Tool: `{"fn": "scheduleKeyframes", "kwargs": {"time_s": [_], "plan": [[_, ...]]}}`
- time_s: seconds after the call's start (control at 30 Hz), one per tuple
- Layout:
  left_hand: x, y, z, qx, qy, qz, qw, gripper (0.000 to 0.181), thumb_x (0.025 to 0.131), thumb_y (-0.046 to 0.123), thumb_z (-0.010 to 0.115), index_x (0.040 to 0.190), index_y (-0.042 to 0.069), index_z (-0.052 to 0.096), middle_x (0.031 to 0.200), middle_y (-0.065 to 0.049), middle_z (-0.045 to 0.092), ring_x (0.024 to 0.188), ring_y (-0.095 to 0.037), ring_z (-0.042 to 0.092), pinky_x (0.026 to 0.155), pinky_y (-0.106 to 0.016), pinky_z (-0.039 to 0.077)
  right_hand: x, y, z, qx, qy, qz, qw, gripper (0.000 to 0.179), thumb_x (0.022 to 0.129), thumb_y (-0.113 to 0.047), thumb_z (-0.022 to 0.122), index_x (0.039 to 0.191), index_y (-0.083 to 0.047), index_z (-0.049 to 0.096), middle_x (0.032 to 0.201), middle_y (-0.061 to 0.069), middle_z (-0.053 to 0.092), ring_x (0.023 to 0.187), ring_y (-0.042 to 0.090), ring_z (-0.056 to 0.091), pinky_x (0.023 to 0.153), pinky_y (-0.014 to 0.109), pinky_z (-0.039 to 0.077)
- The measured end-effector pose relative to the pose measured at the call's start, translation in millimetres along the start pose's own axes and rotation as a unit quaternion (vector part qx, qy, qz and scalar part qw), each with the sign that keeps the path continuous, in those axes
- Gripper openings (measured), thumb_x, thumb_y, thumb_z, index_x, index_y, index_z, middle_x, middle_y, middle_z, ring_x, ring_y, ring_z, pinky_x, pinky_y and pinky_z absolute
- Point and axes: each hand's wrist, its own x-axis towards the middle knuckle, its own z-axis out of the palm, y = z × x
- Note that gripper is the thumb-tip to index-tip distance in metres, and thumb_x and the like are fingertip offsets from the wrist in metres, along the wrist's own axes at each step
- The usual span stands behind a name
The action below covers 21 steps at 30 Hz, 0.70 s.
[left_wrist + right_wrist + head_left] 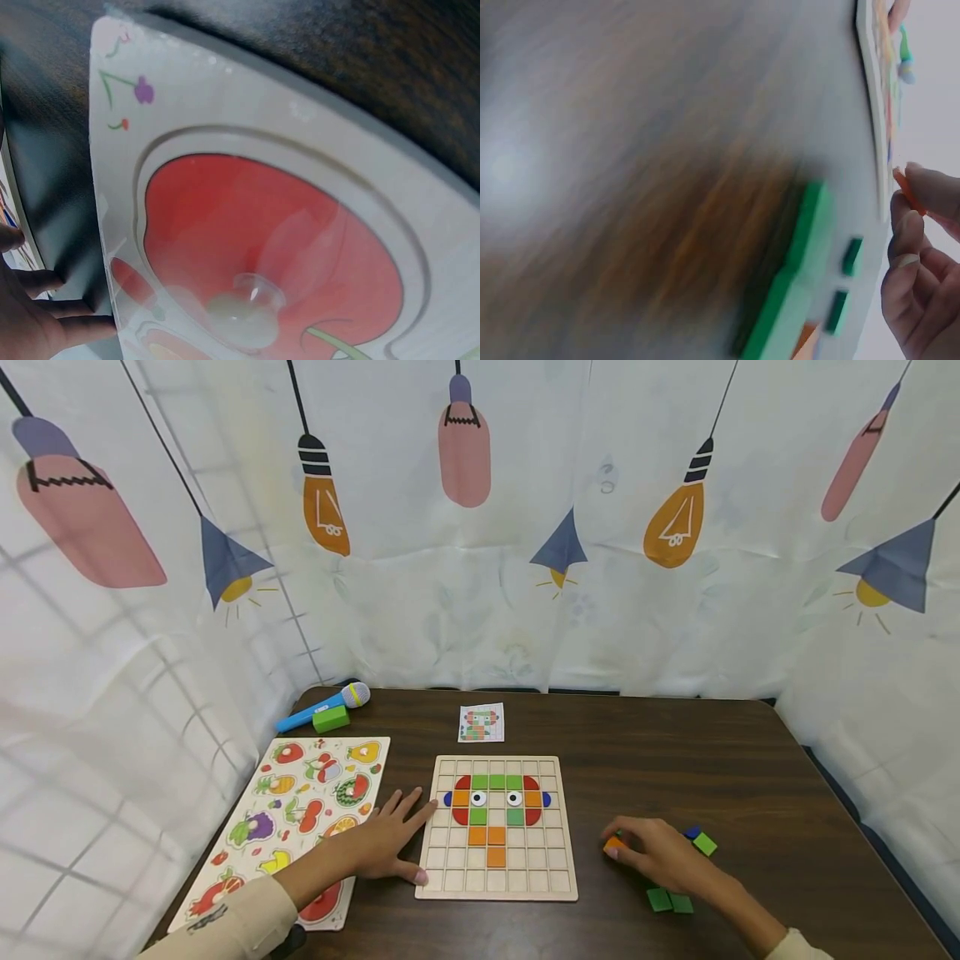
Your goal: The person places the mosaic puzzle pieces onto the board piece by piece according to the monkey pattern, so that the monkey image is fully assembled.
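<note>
A wooden grid board (pixel 551 835) lies on the table, with red, green, orange and blue tiles and two eye tiles set in its cells. My left hand (pixel 390 839) rests with spread fingers at the board's left edge, thumb near the lower left corner. To the right of the board, my right hand (pixel 660 852) pinches an orange tile (pixel 615 843) between thumb and finger. The tile also shows in the right wrist view as an orange piece (pixel 907 191). Green tiles (pixel 670 901) lie just below that hand; a green tile (pixel 705 843) and a blue tile (pixel 692 832) lie beyond it.
A fruit puzzle board (pixel 255 785) lies on the left, partly under the left forearm. Behind it are a blue toy microphone (pixel 315 710) and a green block (pixel 331 719). A small pattern card (pixel 482 723) lies behind the grid board. A printed curtain (pixel 420 602) surrounds the table.
</note>
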Motion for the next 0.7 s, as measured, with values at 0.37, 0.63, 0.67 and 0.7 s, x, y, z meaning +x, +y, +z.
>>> {"fn": "scheduleKeyframes", "kwargs": {"time_s": [0.37, 0.63, 0.67, 0.7], "plan": [[-1.8, 1.6, -2.2, 0.0, 0.003, 0.005, 1.0, 0.106, 0.078, 0.071, 0.069, 0.16, 0.02, 0.025, 0.166, -0.02, 0.016, 0.149, -0.053, 0.016, 0.111, -0.069, 0.03, 35.6, -44.0, 28.6, 0.071, -0.054, -0.029, 0.9956, 0.02, 0.093, -0.032, 0.073, 0.106, -0.017, 0.07, 0.079, -0.014, 0.057, 0.065, -0.001, 0.048, 0.058, 0.02, 0.043], [-2.4, 1.6, -2.1, 0.003, 0.009, 0.016, 0.9998, 0.106, 0.079, 0.071, 0.067, 0.16, 0.019, 0.024, 0.166, -0.021, 0.016, 0.149, -0.054, 0.018, 0.109, -0.07, 0.032, 55.7, -72.1, 56.0, 0.095, -0.091, -0.061, 0.9894, 0.024, 0.092, -0.027, 0.074, 0.113, -0.014, 0.074, 0.087, -0.017, 0.062, 0.062, -0.004, 0.048, 0.058, 0.016, 0.043], [-2.8, 1.8, -2.1, 0.003, 0.01, 0.016, 0.9998, 0.106, 0.079, 0.071, 0.067, 0.16, 0.019, 0.024, 0.166, -0.021, 0.016, 0.149, -0.054, 0.018, 0.109, -0.07, 0.032, 57.2, -74.7, 59.1, 0.095, -0.094, -0.066, 0.9888, 0.024, 0.092, -0.025, 0.074, 0.114, -0.014, 0.074, 0.087, -0.018, 0.062, 0.063, -0.004, 0.049, 0.059, 0.016, 0.044], [-3.3, 1.9, -2.1, 0.003, 0.011, 0.017, 0.9998, 0.106, 0.079, 0.071, 0.067, 0.16, 0.018, 0.024, 0.166, -0.021, 0.016, 0.148, -0.055, 0.018, 0.109, -0.07, 0.032, 58.5, -77.5, 61.8, 0.093, -0.096, -0.068, 0.9887, 0.024, 0.092, -0.025, 0.075, 0.113, -0.015, 0.074, 0.088, -0.018, 0.062, 0.065, -0.004, 0.05, 0.061, 0.016, 0.045]]}}
